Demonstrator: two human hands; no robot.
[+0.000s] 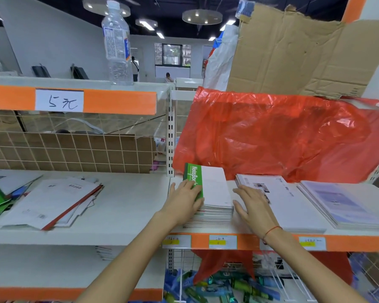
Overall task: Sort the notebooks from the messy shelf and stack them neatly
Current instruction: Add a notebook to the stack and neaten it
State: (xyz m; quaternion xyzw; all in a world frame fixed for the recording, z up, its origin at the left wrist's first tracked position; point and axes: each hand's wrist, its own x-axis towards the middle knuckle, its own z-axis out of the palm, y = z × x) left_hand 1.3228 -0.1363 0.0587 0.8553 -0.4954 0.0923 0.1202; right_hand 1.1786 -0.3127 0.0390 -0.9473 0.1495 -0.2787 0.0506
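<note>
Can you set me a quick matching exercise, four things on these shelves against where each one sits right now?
Things:
1. water bottle
2. green-spined notebook stack
3. messy notebook pile
4. red plastic sheet

Places:
A. left bay of the middle shelf, loose and askew
B. draped behind the stacks in the right bay
C. standing on the top shelf
D. between the left hand and right hand, which press flat against its sides

Pairs: 1-C, 2-D, 3-A, 4-B
</note>
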